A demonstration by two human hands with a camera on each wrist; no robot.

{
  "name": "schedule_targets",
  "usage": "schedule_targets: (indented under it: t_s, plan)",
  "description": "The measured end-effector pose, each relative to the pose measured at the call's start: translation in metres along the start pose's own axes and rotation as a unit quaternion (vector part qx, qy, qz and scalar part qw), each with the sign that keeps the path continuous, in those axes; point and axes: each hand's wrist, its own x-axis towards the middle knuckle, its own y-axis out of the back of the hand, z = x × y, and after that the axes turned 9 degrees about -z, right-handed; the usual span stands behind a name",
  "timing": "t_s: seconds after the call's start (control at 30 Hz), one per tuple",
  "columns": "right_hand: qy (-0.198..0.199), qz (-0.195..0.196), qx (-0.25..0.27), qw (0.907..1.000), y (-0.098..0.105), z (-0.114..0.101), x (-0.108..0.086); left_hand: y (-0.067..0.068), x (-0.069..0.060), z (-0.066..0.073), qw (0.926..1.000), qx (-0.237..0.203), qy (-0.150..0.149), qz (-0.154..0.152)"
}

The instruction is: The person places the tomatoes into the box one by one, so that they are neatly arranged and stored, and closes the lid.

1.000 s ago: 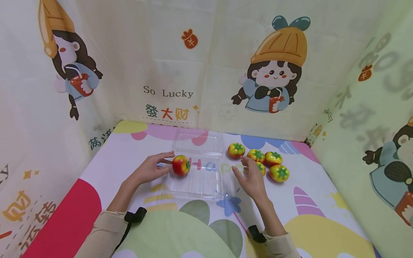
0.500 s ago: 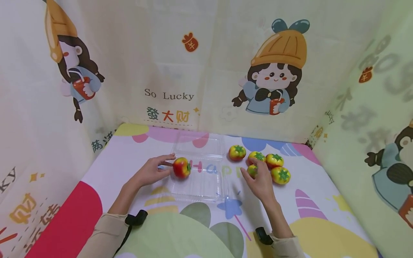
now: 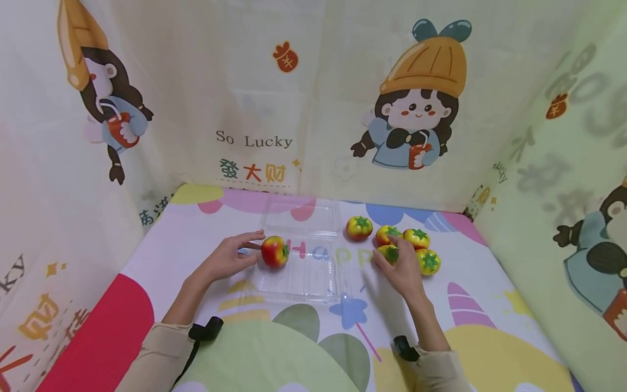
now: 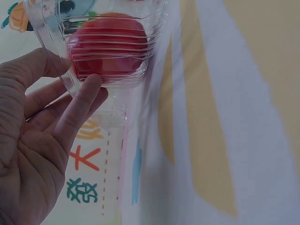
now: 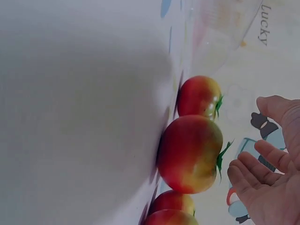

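Observation:
A clear plastic clamshell box [image 3: 306, 280] lies with its lid folded back, and a red-and-yellow tomato [image 3: 273, 252] with green leaves sits at the left of its base. My left hand [image 3: 230, 258] pinches the box's left rim; in the left wrist view the thumb and fingers [image 4: 86, 93] meet its ribbed wall beside the tomato. My right hand [image 3: 405, 272] hovers with parted fingers over the nearest tomato [image 3: 387, 253] of a group on the right, partly covering it. The right wrist view shows a gap between the fingertips and that tomato [image 5: 190, 154].
Around the right hand stand more tomatoes: one apart [image 3: 359, 228], others close together [image 3: 428, 262]. A patterned cloth [image 3: 245, 348] covers the table. Printed curtains [image 3: 323, 98] enclose the back and both sides. Each wrist carries a small black camera [image 3: 208, 329].
The right hand has moved rightward to above the nearest tomato of the group, its thumb and fingers drawing closer together. The left hand stays at the box rim, and the boxed tomato has not moved.

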Motion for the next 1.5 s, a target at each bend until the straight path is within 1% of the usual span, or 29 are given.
schedule_targets:
  t_s: [0.17,0.33,0.67,0.93,1.2,1.33,1.5]
  plan:
    - [-0.014,-0.007,-0.005,0.9999,0.002,0.006,0.003,0.000,0.001,0.000,1.0000,0.001,-0.003,-0.002]
    - [-0.026,-0.018,-0.011,0.9994,0.002,0.011,0.008,0.001,0.000,0.001,1.0000,0.005,0.002,0.004]
    - [-0.053,-0.042,-0.050,0.9965,0.002,0.017,0.009,0.001,0.000,0.002,0.9999,0.008,0.007,0.000]
    - [-0.055,-0.034,-0.063,0.9959,-0.001,0.021,0.009,0.000,0.000,0.002,0.9998,0.012,0.013,0.002]
    - [-0.037,-0.037,-0.066,0.9964,-0.001,0.023,0.009,0.000,0.000,0.002,0.9998,0.013,0.016,0.002]
    - [-0.041,-0.045,-0.064,0.9961,0.000,0.023,0.008,0.000,0.000,0.002,0.9998,0.014,0.015,0.001]
    - [-0.056,-0.053,-0.065,0.9949,0.002,0.022,0.007,-0.001,0.000,0.004,0.9998,0.015,0.015,0.002]
